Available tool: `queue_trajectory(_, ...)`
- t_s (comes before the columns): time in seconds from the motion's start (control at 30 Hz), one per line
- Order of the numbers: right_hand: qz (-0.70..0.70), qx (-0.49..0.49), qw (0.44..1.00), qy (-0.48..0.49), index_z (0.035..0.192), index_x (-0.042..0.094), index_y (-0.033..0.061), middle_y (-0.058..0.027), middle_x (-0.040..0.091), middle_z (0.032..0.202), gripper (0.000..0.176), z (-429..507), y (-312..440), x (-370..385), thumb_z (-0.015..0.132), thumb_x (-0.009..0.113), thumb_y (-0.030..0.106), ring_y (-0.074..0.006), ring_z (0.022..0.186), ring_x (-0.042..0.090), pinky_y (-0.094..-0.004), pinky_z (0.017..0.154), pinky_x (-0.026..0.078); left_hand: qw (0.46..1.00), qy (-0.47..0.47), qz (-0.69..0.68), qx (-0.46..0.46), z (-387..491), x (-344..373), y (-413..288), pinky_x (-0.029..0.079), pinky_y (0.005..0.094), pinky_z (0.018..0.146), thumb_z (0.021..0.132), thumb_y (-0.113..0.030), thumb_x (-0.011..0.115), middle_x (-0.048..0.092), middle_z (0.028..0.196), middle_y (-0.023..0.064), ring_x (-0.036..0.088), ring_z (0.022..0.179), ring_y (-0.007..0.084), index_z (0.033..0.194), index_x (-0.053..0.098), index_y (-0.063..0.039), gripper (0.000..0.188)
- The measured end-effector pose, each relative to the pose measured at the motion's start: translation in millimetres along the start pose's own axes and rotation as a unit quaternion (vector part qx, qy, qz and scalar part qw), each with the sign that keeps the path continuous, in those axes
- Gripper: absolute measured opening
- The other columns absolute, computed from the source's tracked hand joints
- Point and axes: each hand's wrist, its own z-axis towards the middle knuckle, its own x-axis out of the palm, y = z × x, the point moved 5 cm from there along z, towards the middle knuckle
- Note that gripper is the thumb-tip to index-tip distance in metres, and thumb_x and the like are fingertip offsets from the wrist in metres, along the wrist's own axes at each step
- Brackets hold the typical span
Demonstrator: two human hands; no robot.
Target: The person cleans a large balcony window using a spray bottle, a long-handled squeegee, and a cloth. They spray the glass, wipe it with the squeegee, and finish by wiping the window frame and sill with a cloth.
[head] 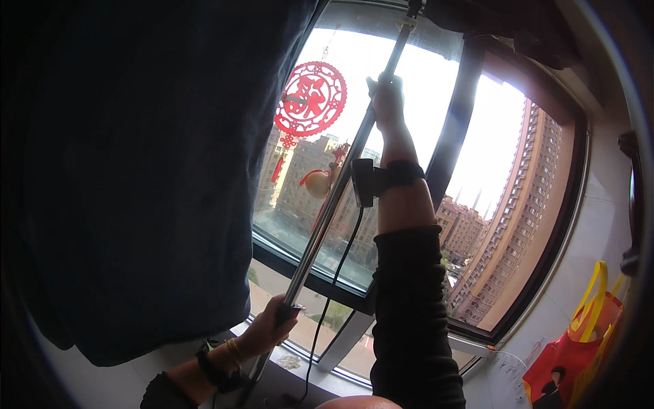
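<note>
A long metal pole (322,225) slants from the lower left up to the top of the view. Low on it, my left hand (265,327) grips a section with a dark sleeve. Higher up, my right hand (388,99) is closed around the same pole with the arm stretched upward. The pole's upper end has a pale clip-like fitting (407,22) close to dark material overhead; what it touches there cannot be made out. A large dark cloth (127,179), perhaps a garment, hangs to the left of the pole.
Beyond the pole is a dark-framed window (452,122). A red round paper-cut style ornament (311,99) and a gourd ornament (318,184) hang by the glass. A black cable (341,266) trails from my right wrist device. A red and yellow bag (567,353) hangs lower right.
</note>
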Motion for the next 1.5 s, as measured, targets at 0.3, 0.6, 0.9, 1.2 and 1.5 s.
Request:
queue_trajectory(0.3, 0.024, 0.037, 0.999, -0.003, 0.100, 0.038, -0.0008, -0.0257, 0.058, 0.086, 0.033, -111.3, -42.1, 32.9, 0.095, 0.041, 0.032, -0.0379, 0.074, 0.060, -0.0462, 0.066, 0.045, 0.997, -0.020, 0.030, -0.072, -75.8, -37.7, 75.6, 0.041, 0.0247, 0.044, 0.091, -0.010, 0.055, 0.047, 0.074, 0.0006, 0.047, 0.052, 0.0078, 0.120, 0.033, -0.012, 0.036)
queue_trajectory(0.6, -0.056, 0.144, 0.988, -0.006, 0.097, 0.037, 0.0065, -0.0075, 0.052, 0.060, 0.022, -338.9, -74.8, 72.6, 0.097, 0.044, 0.028, -0.0183, 0.050, 0.055, -0.0329, 0.045, 0.042, 0.971, -0.016, -0.061, -0.230, -238.2, -75.4, 208.9, 0.039, 0.0245, 0.045, 0.087, -0.017, 0.064, 0.047, 0.069, -0.0001, 0.044, 0.052, 0.0077, 0.105, 0.042, -0.014, 0.029)
queue_trajectory(0.9, -0.073, 0.309, 0.948, 0.035, 0.100, 0.035, 0.0017, -0.0118, 0.053, 0.059, 0.026, -587.3, -94.6, 94.8, 0.096, 0.045, 0.026, -0.0255, 0.052, 0.056, -0.0373, 0.048, 0.042, 0.903, -0.008, 0.092, -0.420, -480.9, -82.6, 280.5, 0.050, 0.0351, 0.069, 0.079, -0.022, 0.073, 0.062, 0.089, 0.0113, 0.060, 0.076, 0.0238, 0.119, 0.039, -0.012, 0.054)
queue_trajectory(1.2, -0.030, 0.406, 0.912, 0.042, 0.102, 0.035, 0.0035, -0.0085, 0.054, 0.062, 0.029, -741.2, -106.5, 111.9, 0.096, 0.046, 0.029, -0.0186, 0.050, 0.056, -0.0318, 0.047, 0.045, 0.848, -0.005, 0.140, -0.510, -618.9, -92.7, 266.7, 0.049, 0.0378, 0.082, 0.075, -0.026, 0.074, 0.064, 0.098, 0.0165, 0.063, 0.094, 0.0317, 0.115, 0.044, -0.007, 0.054)
queue_trajectory(1.5, 0.011, 0.426, 0.903, 0.062, 0.097, 0.035, 0.0060, -0.0059, 0.052, 0.062, 0.024, -779.4, -63.7, 134.5, 0.097, 0.045, 0.028, -0.0157, 0.051, 0.053, -0.0293, 0.046, 0.042, 0.826, -0.011, 0.118, -0.551, -680.8, -103.9, 214.7, 0.050, 0.0360, 0.080, 0.076, -0.023, 0.074, 0.064, 0.097, 0.0147, 0.063, 0.090, 0.0294, 0.111, 0.045, -0.006, 0.048)
